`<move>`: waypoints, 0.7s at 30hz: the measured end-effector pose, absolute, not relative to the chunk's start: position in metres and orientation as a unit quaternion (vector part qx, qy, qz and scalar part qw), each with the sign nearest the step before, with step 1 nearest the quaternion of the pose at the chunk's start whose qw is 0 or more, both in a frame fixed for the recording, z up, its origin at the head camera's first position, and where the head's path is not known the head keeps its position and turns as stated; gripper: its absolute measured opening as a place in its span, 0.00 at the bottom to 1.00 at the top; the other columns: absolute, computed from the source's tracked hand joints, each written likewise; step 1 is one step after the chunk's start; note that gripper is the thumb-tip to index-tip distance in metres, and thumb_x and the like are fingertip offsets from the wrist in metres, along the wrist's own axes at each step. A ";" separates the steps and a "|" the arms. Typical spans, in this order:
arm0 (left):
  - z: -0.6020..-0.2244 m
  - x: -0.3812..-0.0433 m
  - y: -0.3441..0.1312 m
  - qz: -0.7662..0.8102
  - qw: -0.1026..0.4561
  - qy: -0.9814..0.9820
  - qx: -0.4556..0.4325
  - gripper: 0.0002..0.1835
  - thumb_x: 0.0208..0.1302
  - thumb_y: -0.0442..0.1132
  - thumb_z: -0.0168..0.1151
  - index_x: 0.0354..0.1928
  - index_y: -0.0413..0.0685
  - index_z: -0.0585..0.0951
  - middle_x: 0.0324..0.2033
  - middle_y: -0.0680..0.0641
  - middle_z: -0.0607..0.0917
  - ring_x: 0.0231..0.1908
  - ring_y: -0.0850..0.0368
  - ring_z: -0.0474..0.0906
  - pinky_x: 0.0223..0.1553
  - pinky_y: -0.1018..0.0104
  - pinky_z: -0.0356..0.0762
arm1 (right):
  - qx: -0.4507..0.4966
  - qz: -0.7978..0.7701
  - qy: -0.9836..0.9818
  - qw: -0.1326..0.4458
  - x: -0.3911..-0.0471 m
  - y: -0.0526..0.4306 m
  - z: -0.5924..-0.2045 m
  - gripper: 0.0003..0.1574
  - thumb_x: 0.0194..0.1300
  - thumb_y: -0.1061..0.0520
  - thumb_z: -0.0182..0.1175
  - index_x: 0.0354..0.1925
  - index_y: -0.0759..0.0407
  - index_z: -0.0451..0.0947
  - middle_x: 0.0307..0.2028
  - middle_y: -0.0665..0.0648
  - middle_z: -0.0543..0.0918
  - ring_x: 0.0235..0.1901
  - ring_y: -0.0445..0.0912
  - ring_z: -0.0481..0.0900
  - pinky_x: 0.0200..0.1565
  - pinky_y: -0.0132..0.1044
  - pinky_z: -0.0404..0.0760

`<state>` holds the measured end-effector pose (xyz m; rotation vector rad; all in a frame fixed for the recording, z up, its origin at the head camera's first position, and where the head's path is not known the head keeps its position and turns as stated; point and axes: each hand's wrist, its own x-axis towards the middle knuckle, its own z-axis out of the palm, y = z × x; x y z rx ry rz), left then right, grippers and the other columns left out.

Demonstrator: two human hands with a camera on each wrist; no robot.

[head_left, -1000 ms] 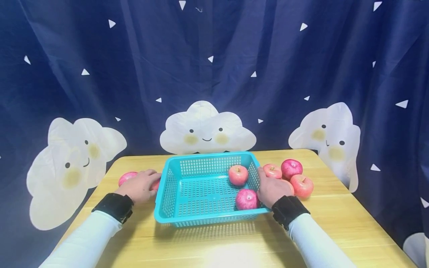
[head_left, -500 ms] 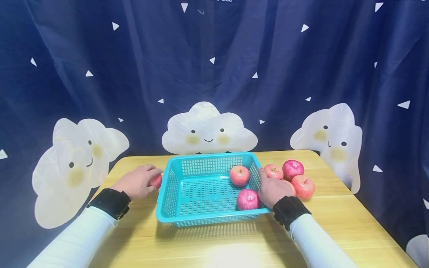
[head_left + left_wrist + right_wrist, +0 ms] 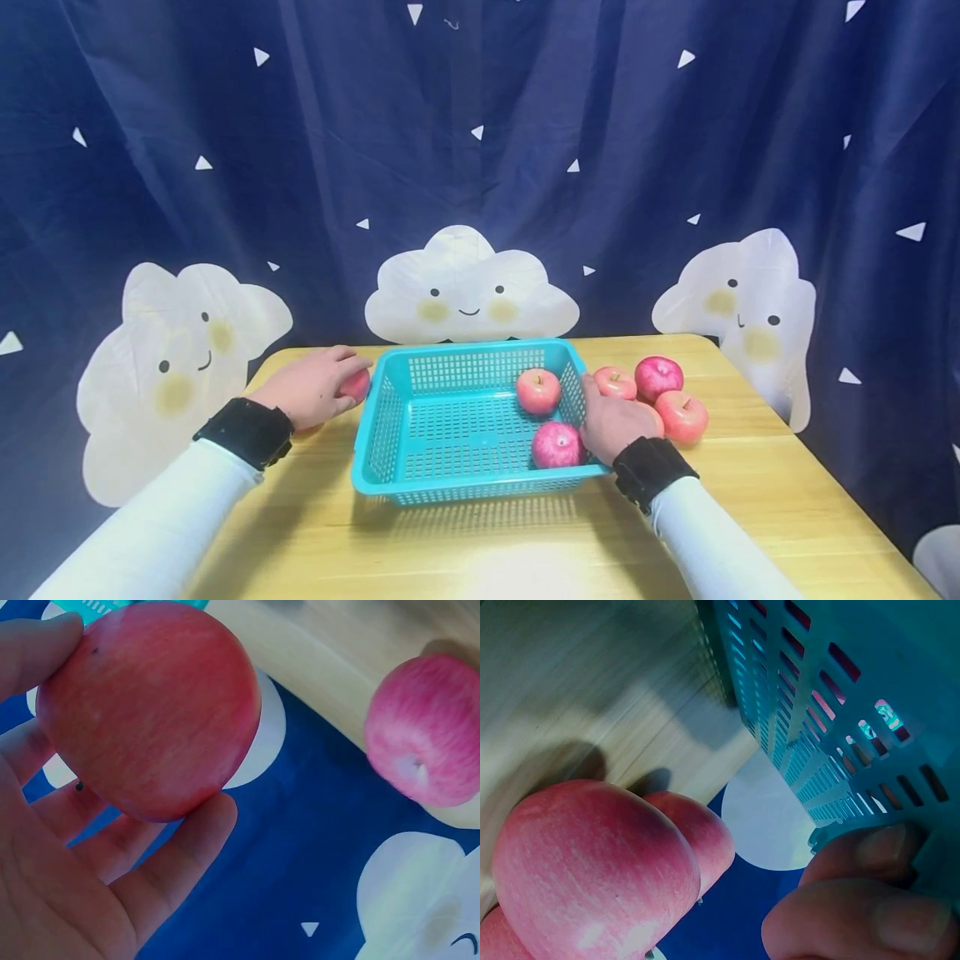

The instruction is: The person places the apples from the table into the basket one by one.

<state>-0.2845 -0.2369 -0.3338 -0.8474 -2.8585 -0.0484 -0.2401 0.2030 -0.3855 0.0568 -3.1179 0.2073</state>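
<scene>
My left hand (image 3: 306, 388) holds a red apple (image 3: 150, 712) between thumb and fingers, just left of the turquoise plastic basket (image 3: 472, 482) and apart from the table. In the left wrist view a pinkish apple (image 3: 427, 731) sits on the table; the head view shows only a sliver of it under that hand. My right hand (image 3: 617, 423) grips the basket's right rim, fingertips (image 3: 870, 922) curled at the edge. Inside the basket, toward its right wall, lie a light red apple (image 3: 537, 392) and a darker pink apple (image 3: 557, 445).
Right of the basket, several apples cluster on the wooden table (image 3: 750, 500), among them a dark pink apple (image 3: 659, 378) and a paler apple (image 3: 682, 417). My right hand partly covers one. A dark blue curtain (image 3: 480, 183) with white clouds hangs behind the table.
My left hand has taken hold of the apple beside the basket and raised it slightly. The right hand stays on the basket rim, and the basket keeps its place.
</scene>
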 end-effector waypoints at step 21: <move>-0.316 -0.292 -0.194 0.001 0.066 -0.947 -0.313 0.30 0.61 0.43 0.71 0.66 0.52 0.78 0.55 0.46 0.79 0.54 0.45 0.75 0.50 0.48 0.81 | 0.016 0.066 -0.998 0.007 -0.242 0.203 -0.388 0.47 0.64 0.53 0.60 0.77 0.56 0.56 0.28 0.59 0.81 0.26 0.57 0.79 0.30 0.53 0.79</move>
